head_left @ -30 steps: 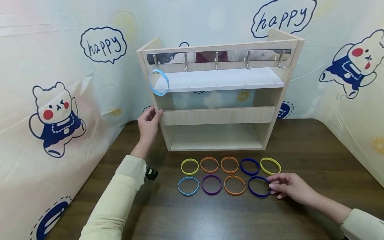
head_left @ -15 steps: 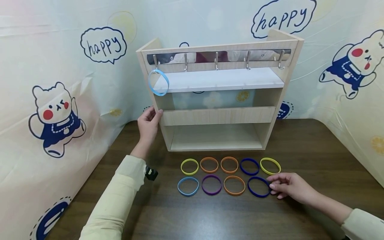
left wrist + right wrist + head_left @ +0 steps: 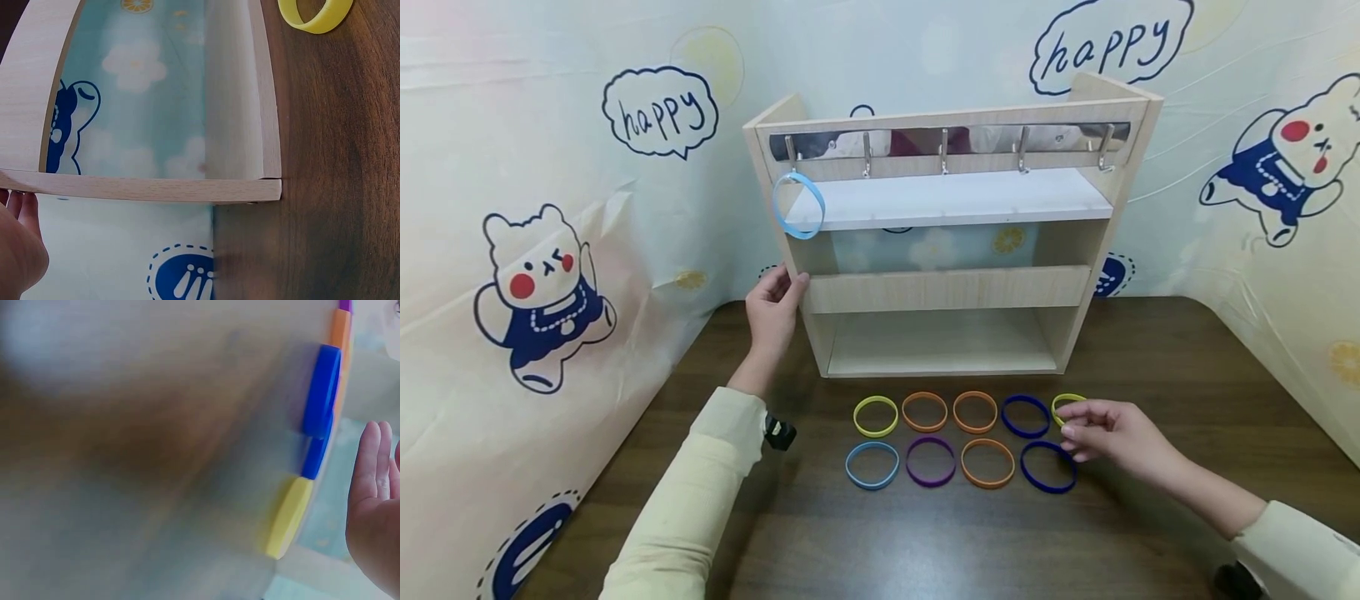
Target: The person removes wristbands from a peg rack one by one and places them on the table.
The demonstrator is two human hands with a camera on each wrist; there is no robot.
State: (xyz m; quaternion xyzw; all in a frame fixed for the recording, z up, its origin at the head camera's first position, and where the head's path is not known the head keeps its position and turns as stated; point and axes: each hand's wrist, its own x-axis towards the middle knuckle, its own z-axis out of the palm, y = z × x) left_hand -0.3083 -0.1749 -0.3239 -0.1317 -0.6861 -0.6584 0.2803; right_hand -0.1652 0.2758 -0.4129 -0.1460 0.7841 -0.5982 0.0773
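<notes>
In the head view my left hand (image 3: 771,315) holds the left side panel of a pale wooden shelf rack (image 3: 947,290), thumb at its front edge. In the left wrist view, fingers (image 3: 30,215) touch the panel's outer face. My right hand (image 3: 1123,437) hovers at the right end of two rows of rubber wristbands, over a yellow wristband (image 3: 1066,397) that it partly hides. Just left of that hand lies a dark blue wristband (image 3: 1051,489). Straight fingers (image 3: 365,462) show in the right wrist view, apart from the bands. A light blue wristband (image 3: 802,234) hangs on the leftmost hook.
Along the rack's top runs a shiny metal strip (image 3: 917,143) with several hooks. On the dark wooden table (image 3: 925,550) lie more wristbands, among them a purple wristband (image 3: 931,483) and a light blue wristband (image 3: 871,486). A printed curtain (image 3: 550,50) surrounds the table.
My right hand has moved up and slightly left, from beside the front dark blue wristband to over the right yellow wristband. The left hand stays on the rack.
</notes>
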